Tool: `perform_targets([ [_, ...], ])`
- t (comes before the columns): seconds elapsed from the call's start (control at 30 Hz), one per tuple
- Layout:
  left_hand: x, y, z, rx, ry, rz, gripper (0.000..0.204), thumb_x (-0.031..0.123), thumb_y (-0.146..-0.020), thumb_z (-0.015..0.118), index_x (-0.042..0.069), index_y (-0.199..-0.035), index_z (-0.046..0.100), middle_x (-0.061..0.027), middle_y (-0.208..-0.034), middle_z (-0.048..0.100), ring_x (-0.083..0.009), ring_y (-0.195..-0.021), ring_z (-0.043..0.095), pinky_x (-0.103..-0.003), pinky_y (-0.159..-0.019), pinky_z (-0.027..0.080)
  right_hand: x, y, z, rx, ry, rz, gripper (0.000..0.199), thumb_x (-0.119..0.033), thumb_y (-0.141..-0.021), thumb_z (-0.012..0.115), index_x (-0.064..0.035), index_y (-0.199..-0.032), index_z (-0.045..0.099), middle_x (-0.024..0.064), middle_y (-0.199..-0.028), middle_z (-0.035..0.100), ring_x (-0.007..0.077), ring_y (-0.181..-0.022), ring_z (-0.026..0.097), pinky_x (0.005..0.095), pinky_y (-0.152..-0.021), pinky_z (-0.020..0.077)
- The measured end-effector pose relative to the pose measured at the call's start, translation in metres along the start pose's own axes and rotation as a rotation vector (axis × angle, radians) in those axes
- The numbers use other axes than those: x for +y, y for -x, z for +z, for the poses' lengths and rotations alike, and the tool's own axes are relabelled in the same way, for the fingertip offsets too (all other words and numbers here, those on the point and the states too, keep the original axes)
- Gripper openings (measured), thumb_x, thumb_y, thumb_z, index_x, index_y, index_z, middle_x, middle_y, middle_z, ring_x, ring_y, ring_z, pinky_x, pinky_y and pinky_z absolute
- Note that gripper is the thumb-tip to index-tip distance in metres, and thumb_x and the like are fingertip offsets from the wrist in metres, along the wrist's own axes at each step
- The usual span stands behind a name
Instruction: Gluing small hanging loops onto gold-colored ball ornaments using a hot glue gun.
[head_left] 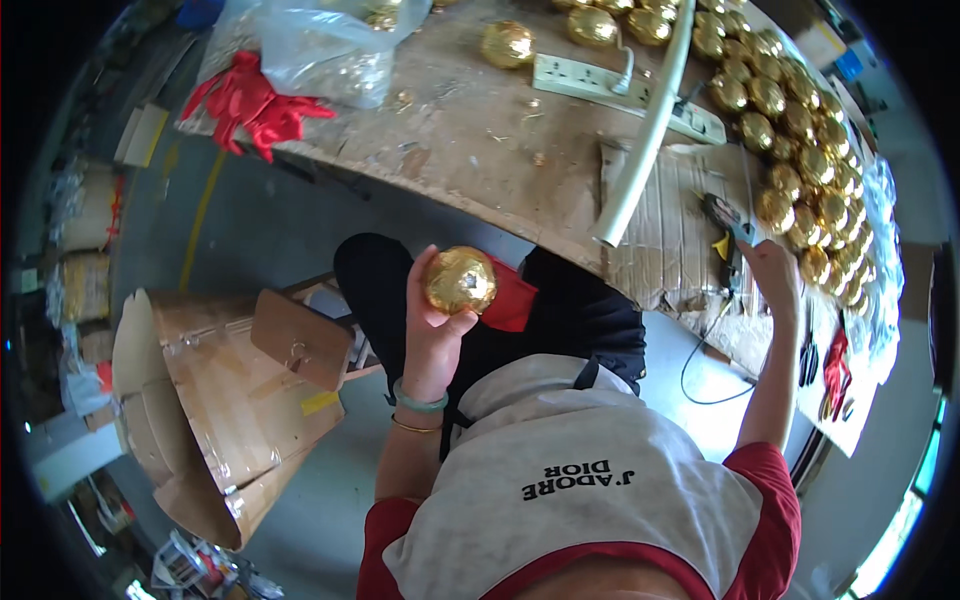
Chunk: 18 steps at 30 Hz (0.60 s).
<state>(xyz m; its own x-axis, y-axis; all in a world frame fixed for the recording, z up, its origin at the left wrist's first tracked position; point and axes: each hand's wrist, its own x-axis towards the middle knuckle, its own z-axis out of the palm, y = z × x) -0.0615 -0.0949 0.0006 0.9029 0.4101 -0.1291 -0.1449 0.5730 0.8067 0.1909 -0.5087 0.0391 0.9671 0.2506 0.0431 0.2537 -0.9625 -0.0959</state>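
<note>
My left hand [437,318] holds a shiny gold ball ornament [460,281] over my lap, with a piece of red ribbon [512,297] just behind it. My right hand [773,272] reaches out to the worn wooden workbench [470,140] and grips a black glue gun [727,222] that rests on flattened cardboard [670,235]. A green bangle and a thin gold one sit on my left wrist.
Several gold balls [800,150] lie heaped along the right of the bench. A white tube [648,135] and a power strip [620,92] cross it. Red ribbons [250,103] and a clear plastic bag [320,45] lie far left. An open cardboard box [220,400] stands on the floor at left.
</note>
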Motion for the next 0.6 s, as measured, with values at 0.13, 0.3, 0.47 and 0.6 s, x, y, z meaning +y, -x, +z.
perform_targets([
  [0.13, 0.000, 0.005, -0.005, -0.013, 0.039, 0.014, 0.087, 0.005, -0.076, 0.076, 0.007, -0.146, 0.025, -0.0083, -0.133, 0.044, -0.0208, -0.123, 0.049, -0.035, -0.106, 0.041, -0.097, -0.022, -0.062, 0.031, -0.203, -0.045, 0.025, -0.027, -0.092, 0.062, -0.0036, -0.100, 0.068, 0.0138, -0.089, 0.070, 0.0224, -0.080, 0.069, 0.0343, -0.071, 0.0530],
  [0.3, 0.004, 0.002, -0.006, -0.009, 0.075, 0.040, 0.086, 0.002, -0.075, 0.074, 0.007, -0.146, 0.025, -0.0082, -0.133, 0.045, -0.0210, -0.123, 0.049, -0.035, -0.106, 0.041, -0.209, -0.067, -0.035, -0.154, -0.452, -0.671, 0.023, -0.014, -0.090, 0.065, -0.0038, -0.110, 0.065, 0.0101, -0.097, 0.070, 0.0192, -0.083, 0.068, 0.0321, -0.072, 0.0550],
  [0.47, 0.004, 0.002, -0.018, 0.057, 0.052, 0.107, 0.086, 0.001, -0.073, 0.073, 0.006, -0.145, 0.027, -0.0081, -0.132, 0.046, -0.0224, -0.124, 0.048, -0.036, -0.107, 0.040, -0.268, -0.135, -0.003, -0.088, -0.278, -0.898, 0.018, -0.017, -0.090, 0.063, -0.0073, -0.105, 0.066, 0.0098, -0.079, 0.066, 0.0202, -0.069, 0.064, 0.0334, -0.063, 0.0519],
  [0.6, 0.010, 0.006, -0.042, 0.131, 0.062, 0.129, 0.086, -0.001, -0.073, 0.072, 0.008, -0.146, 0.027, -0.0080, -0.132, 0.045, -0.0224, -0.124, 0.047, -0.035, -0.107, 0.039, -0.265, -0.155, 0.005, -0.144, -0.249, -0.779, 0.018, -0.016, -0.092, 0.061, -0.0050, -0.105, 0.066, 0.0116, -0.089, 0.070, 0.0233, -0.079, 0.069, 0.0333, -0.076, 0.0563],
])
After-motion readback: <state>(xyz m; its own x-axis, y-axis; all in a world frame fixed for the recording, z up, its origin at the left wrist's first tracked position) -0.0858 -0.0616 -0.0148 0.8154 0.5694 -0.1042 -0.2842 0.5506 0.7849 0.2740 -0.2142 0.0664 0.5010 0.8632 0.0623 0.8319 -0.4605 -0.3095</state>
